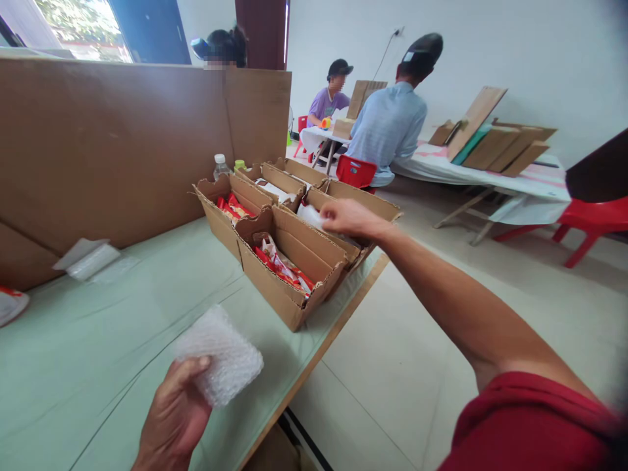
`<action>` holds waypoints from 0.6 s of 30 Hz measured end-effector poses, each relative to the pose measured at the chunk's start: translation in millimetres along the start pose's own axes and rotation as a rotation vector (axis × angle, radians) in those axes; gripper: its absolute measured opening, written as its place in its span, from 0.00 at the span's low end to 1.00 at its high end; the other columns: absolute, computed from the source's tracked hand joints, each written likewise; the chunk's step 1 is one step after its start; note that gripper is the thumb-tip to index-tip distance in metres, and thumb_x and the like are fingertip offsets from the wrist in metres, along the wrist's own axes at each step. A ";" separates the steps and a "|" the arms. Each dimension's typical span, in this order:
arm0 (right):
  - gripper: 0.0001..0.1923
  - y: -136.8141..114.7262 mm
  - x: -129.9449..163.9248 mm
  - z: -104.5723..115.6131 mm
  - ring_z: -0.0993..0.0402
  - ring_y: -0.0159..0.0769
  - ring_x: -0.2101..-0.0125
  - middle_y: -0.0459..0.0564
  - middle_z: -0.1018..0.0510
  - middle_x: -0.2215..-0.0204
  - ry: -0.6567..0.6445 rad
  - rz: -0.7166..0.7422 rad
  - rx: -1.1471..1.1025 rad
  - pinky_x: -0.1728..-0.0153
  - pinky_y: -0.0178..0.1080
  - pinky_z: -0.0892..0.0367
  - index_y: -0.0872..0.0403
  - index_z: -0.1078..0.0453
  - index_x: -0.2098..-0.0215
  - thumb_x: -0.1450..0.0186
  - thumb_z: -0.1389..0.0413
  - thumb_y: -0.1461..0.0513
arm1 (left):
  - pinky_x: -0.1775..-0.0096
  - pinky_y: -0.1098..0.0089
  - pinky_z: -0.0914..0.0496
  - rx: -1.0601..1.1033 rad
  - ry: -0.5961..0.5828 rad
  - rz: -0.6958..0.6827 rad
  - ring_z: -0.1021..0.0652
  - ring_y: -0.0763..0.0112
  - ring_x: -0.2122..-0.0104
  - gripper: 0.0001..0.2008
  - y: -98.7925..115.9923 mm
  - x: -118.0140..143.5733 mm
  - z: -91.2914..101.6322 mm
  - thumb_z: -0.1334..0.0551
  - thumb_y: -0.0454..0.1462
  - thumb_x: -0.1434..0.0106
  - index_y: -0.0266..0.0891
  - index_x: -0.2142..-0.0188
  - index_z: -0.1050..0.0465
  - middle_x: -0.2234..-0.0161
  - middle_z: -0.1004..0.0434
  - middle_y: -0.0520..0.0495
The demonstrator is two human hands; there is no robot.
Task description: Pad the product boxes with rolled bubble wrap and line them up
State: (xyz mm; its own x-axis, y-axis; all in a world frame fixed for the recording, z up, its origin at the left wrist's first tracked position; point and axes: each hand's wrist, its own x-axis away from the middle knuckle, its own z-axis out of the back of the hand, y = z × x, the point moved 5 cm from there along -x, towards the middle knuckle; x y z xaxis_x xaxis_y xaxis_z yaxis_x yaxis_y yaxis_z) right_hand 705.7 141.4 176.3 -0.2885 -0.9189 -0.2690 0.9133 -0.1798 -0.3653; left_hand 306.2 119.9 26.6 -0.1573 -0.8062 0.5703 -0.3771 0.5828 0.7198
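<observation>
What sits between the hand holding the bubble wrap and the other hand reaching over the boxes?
In the head view, between the left hand with its white bubble-wrap pad and the right hand stands an open brown cardboard box holding red-and-white packets.

A pale green cloth-covered table [98, 353] bears a cluster of open brown cardboard trays [289, 261] near its right edge, red snack packets [282, 265] lying inside; behind stands a tall brown cardboard partition [112, 144], with flat clear plastic bags [91, 260] at its foot, left of the trays

White walls [515, 46], pale tiled floor [417, 340], red chairs [589, 222], bright window [83, 26].
</observation>
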 end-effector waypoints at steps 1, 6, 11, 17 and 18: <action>0.08 -4.7 4.5 17.1 0.28 0.26 0.72 0.44 0.23 0.74 0.066 0.008 -0.005 0.67 0.31 0.35 0.62 0.25 0.71 0.37 0.43 0.65 | 0.57 0.57 0.20 -0.006 -0.017 -0.021 0.18 0.54 0.61 0.29 6.4 3.6 -2.1 0.29 0.34 0.61 0.40 0.55 0.21 0.60 0.17 0.44; 0.08 -91.1 70.4 53.1 0.28 0.29 0.67 0.45 0.23 0.67 0.312 0.265 -0.236 0.65 0.34 0.35 0.58 0.26 0.58 0.35 0.42 0.63 | 0.52 0.50 0.21 -0.034 -0.405 -0.273 0.29 0.36 0.39 0.29 37.4 32.0 -44.6 0.26 0.46 0.56 0.44 0.53 0.20 0.42 0.24 0.40; 0.06 -178.9 119.6 -2.4 0.25 0.29 0.66 0.44 0.18 0.65 -0.201 0.759 -0.418 0.60 0.35 0.33 0.54 0.24 0.60 0.35 0.41 0.63 | 0.50 0.53 0.21 0.063 -0.366 -0.327 0.25 0.40 0.43 0.34 38.8 44.6 -58.5 0.24 0.48 0.58 0.43 0.50 0.21 0.49 0.19 0.42; 0.10 -25.0 1.3 41.9 0.25 0.33 0.71 0.49 0.19 0.68 0.191 0.154 -0.277 0.67 0.35 0.31 0.57 0.22 0.62 0.36 0.42 0.59 | 0.63 0.62 0.17 0.015 -0.052 -0.271 0.16 0.50 0.55 0.34 45.6 33.2 5.7 0.28 0.44 0.52 0.51 0.43 0.25 0.44 0.21 0.47; 0.10 8.7 -18.2 42.9 0.25 0.33 0.71 0.49 0.19 0.69 0.176 0.009 -0.166 0.67 0.35 0.31 0.58 0.22 0.62 0.38 0.41 0.60 | 0.64 0.62 0.17 0.006 -0.029 -0.256 0.15 0.52 0.58 0.35 45.4 30.7 16.1 0.28 0.44 0.52 0.55 0.42 0.27 0.43 0.21 0.48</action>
State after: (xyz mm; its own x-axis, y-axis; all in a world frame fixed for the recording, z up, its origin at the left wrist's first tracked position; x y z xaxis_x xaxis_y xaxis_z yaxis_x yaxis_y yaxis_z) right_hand 731.2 141.6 216.3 -0.3395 -0.8423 -0.4187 0.8605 -0.0984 -0.4998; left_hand 269.6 119.9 70.4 -0.0819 -0.9300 0.3583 -0.4131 0.3589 0.8370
